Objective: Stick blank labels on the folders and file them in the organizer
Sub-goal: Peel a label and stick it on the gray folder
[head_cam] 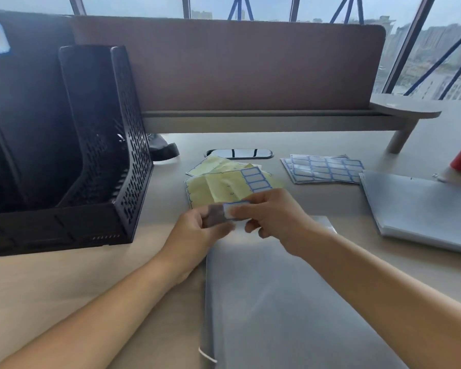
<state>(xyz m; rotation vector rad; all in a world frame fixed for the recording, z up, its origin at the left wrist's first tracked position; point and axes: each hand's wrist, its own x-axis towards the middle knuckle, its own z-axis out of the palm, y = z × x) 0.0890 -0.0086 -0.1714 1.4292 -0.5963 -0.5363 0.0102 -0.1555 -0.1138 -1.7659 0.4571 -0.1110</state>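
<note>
At the far left our black organizer [91, 145] stands on the desk [51, 283], its open slots facing us, well apart from the work.

Moving right, our left hand [197, 230] has its fingers curled toward the label's left end. Blur hides the fingertips, so we cannot tell whether they pinch the label, hold the folder's corner, or only steady it.

The label [236, 210] is small and white with a blue border. We hold it between our two hands, its long axis running left to right. It sits just above the far left corner of the folder [277, 302], a translucent grey sleeve whose long axis runs from us toward the window. The label therefore lies across the folder's short far edge, and we judge the coming move to be straight down.

Our right hand [274, 217] pinches the label's right end between thumb and forefinger, with the other fingers curled under.

Behind the hands lie the spent yellow backing sheets [218, 182], one with a few labels left. Farther right are the fresh label sheets [325, 169], then the stack of folders [423, 209] waiting for labels.
</note>
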